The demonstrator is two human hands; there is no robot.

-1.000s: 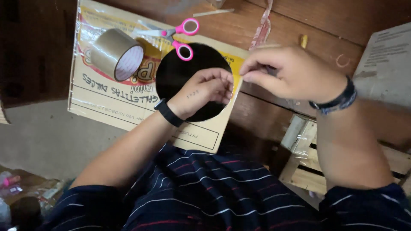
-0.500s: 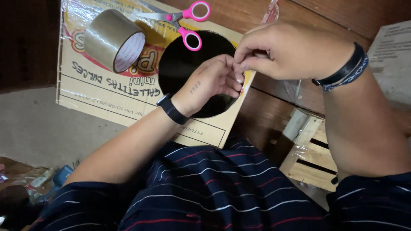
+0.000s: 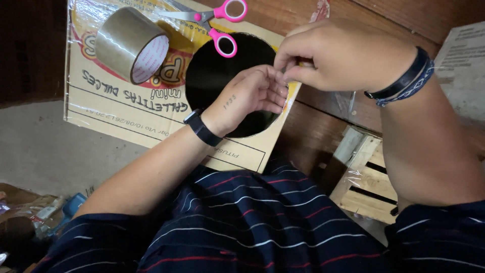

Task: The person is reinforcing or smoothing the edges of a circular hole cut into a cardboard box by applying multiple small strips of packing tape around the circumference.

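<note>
A black disc [image 3: 214, 71] lies on a flat piece of printed cardboard [image 3: 121, 108] covered in clear film. My left hand [image 3: 250, 96], with a black watch on its wrist, rests on the disc with its fingers curled over the disc's right edge. My right hand [image 3: 343, 55], wearing dark wristbands, is just above it. Its thumb and fingers pinch something thin at that edge, apparently a small piece of clear tape that is hard to make out. The fingertips of both hands touch.
A roll of brown packing tape [image 3: 131, 44] stands on the cardboard's far left. Pink-handled scissors [image 3: 222, 23] lie across the disc's top edge. A wooden slatted crate [image 3: 369, 177] sits below the right arm, and a printed paper sheet [image 3: 462, 65] lies far right.
My hands have stayed together at the disc's right edge. My right hand has dropped slightly toward my left fingers, and the view has shifted closer to the cardboard.
</note>
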